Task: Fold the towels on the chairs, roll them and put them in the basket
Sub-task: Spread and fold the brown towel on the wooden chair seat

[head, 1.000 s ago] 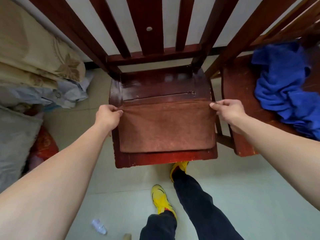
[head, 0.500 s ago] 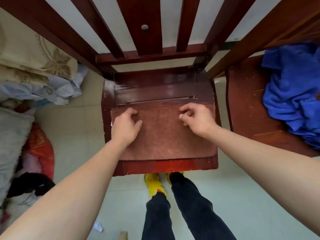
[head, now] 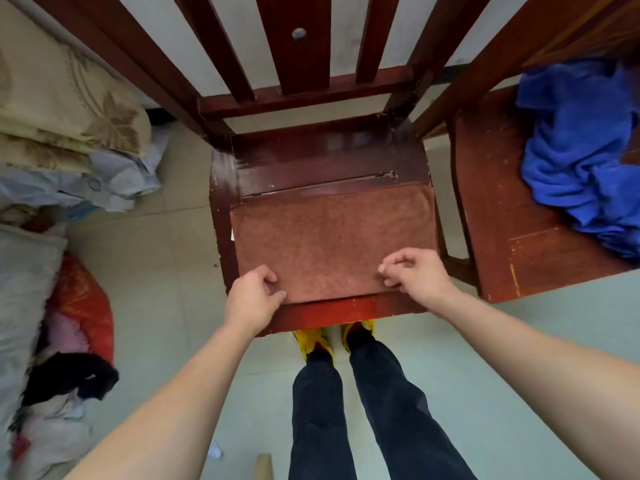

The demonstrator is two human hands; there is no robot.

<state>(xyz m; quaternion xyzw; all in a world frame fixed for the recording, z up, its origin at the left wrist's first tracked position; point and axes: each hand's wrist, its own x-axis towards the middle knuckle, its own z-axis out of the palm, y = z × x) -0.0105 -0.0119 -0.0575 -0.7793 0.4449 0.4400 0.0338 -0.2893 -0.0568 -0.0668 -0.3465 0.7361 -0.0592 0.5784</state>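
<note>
Pale tiled floor (head: 166, 271) below, heaped bedding (head: 59, 119) along the left edge of the frame, and dead centre a dark red wooden chair (head: 325, 157) seen from above. Flat on the seat, filling its lower half: a brown towel (head: 332, 240), already folded into a neat rectangle. Over at the right edge, on a second chair (head: 491, 209), a blue towel (head: 585, 150) in a crumpled heap, not yet folded. No basket anywhere in view.

Down at the brown towel's near edge, both hands at work. Left hand (head: 252, 299) at the lower left corner, fingers curled, thumb and fingertips pinching the cloth. Right hand (head: 415, 275) at the lower right corner, fingers bunched narrow and resting on the fabric; hard to tell whether actually gripping the edge or just pressing down on it.

Soft, light, limp stuff by the look of it, terry pile, nothing stiff, nothing fragile, unlikely to slip on the wood. Best taken exactly here, at the two near corners, layers pinched together so the fold holds. From this grip, towel stretching away toward the chair back, ready to be rolled up and away. Likely risk: roll going crooked if one hand leads.
</note>
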